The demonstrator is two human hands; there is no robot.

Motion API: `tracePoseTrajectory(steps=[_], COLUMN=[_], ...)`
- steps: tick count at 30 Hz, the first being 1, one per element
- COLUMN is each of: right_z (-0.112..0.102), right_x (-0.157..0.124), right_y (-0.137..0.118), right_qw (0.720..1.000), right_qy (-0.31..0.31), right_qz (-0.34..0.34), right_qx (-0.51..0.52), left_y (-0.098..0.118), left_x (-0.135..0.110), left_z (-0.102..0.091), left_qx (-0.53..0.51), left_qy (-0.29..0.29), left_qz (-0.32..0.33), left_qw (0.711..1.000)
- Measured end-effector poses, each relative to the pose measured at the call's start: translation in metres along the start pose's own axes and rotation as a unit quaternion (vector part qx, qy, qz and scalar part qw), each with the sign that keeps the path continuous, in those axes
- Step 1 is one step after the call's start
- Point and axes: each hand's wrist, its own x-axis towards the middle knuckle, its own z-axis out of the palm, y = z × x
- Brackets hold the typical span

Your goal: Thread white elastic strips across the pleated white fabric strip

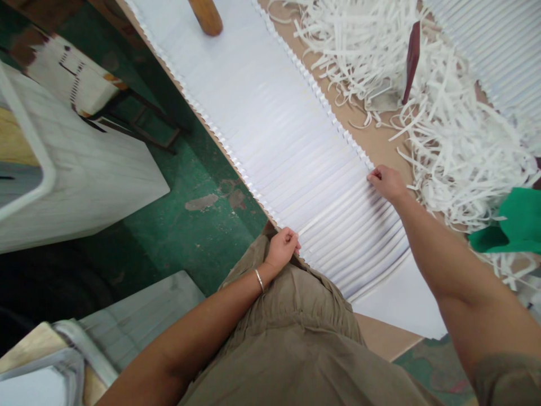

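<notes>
A long row of overlapping white paper sheets [270, 113] runs along the table, their edges stepped like shingles. A narrow white strip [323, 213] lies across the row between my two hands. My left hand [284, 248], with a bracelet at the wrist, is closed in a pinch at the strip's near end, by the table edge. At the far end, my right hand [386, 183] is pinched on the strip beside the row's other edge. Toward me the sheets curl up in ridges, and a flat white sheet [401, 299] shows at the end of the row.
Loose cut paper strips [452, 163] are heaped on the brown tabletop [378, 144] to the right, around a dark red flat piece [412, 62]. Green material [515, 223] lies near my right arm. A wooden rod [207, 18] rests on the sheets. A stool [147, 121] stands left.
</notes>
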Motion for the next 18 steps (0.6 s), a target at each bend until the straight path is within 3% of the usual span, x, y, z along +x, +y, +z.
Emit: tracePoseTrajectory(steps=[10,18], right_z=[0.001,0.001], right_x=[0.000,0.001], right_y=[0.000,0.000], right_qw=[1.000,1.000], right_qy=[-0.003,-0.005], right_qz=[0.007,0.011], right_qx=[-0.003,-0.005], left_y=[0.047,0.015], left_x=[-0.031,-0.003], left_z=[-0.009,-0.004], left_qx=[0.030,0.036], left_qy=[-0.028,0.008], left_qz=[0.064,-0.016], left_qw=[0.997,0.999])
